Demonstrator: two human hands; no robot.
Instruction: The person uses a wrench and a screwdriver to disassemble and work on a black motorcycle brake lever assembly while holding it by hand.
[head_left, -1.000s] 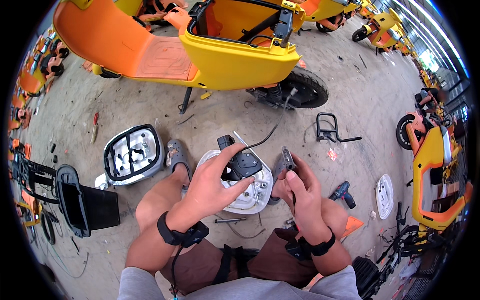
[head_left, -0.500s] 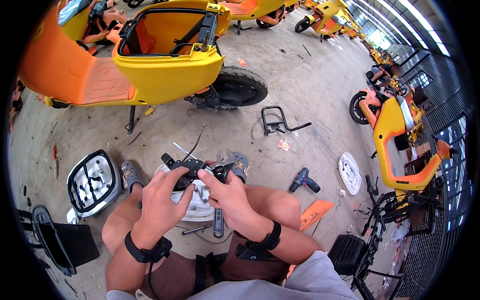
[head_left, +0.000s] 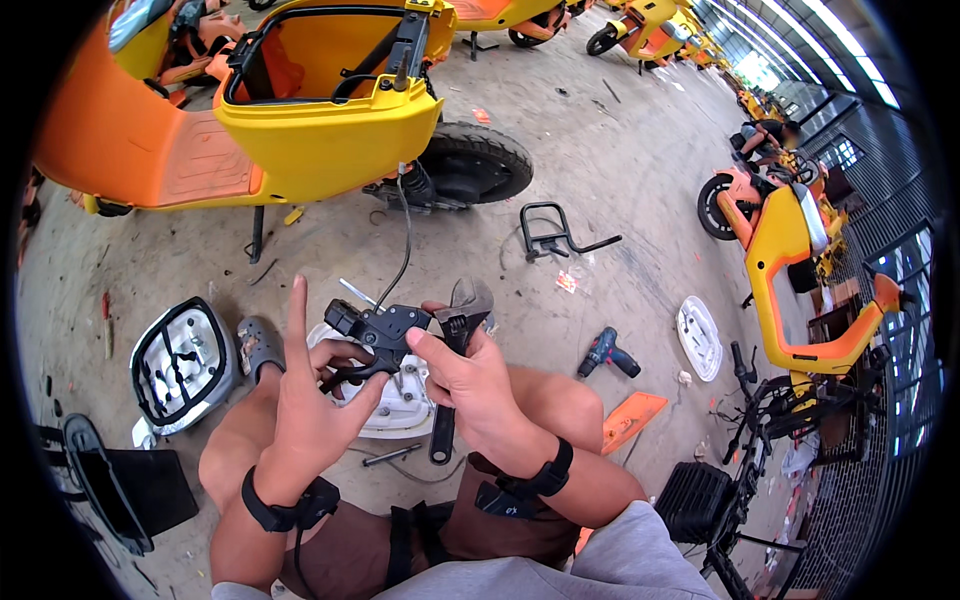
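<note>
My left hand (head_left: 322, 412) pinches a black lock-like mechanism (head_left: 392, 328) between thumb and curled fingers, its index finger sticking up. From this part a dark cable (head_left: 405, 240) with a pale end rises. In my right hand (head_left: 478, 392) is an adjustable wrench (head_left: 468, 298), jaws up and handle down; the thumb of that hand also presses on the mechanism's right side. Below both hands, between my legs, lies a white plastic shell (head_left: 408, 418) with small parts on it. A thin dark rod (head_left: 392, 456) rests on the ground in front of me.
A yellow-orange scooter (head_left: 330, 135) with an open rear compartment stands ahead. To the right are a black bent-tube frame (head_left: 550, 240), a cordless drill (head_left: 608, 355) and an orange panel (head_left: 632, 420). A white shell with black rim (head_left: 185, 365) lies left. Another person (head_left: 765, 140) crouches far right.
My left index finger has lifted off the mechanism and points up. The mechanism has turned a little, and its cable now stands up higher. The wrench has risen slightly.
</note>
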